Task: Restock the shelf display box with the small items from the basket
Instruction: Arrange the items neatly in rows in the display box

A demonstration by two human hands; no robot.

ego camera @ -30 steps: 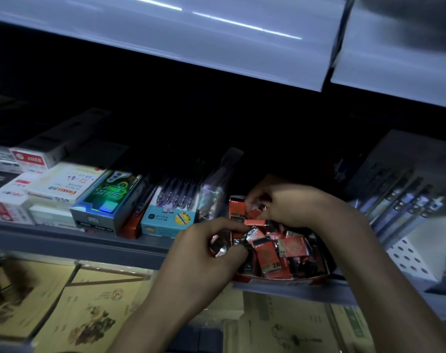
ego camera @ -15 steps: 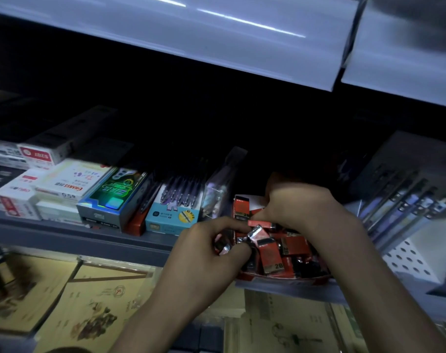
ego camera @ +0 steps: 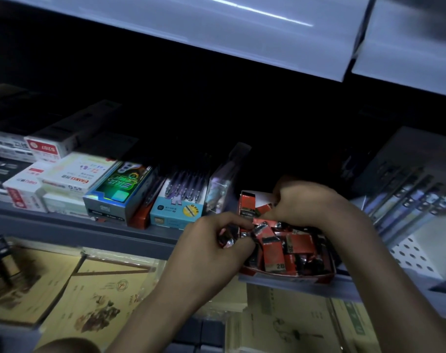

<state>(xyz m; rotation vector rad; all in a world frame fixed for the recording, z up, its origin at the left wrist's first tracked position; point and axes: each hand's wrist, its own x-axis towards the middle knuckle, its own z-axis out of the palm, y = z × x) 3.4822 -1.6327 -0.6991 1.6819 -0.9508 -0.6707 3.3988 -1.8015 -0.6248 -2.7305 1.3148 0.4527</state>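
Note:
A red display box sits at the front edge of the grey shelf, holding several small red-and-black wrapped items marked 2B. My left hand is at the box's left side, its fingers curled round a few shiny wrapped items. My right hand is over the back of the box, pinching one small red item beside an upright one. The basket is not in view.
Left of the display box stand a blue pen box, a green-and-black box and white stationery boxes. Pen packs lean on the right. Yellow notebooks lie on the shelf below. A white shelf overhangs above.
My right hand has shifted slightly toward the box's back with a small red item in its fingertips. My left hand stays at the box's left side holding wrapped items.

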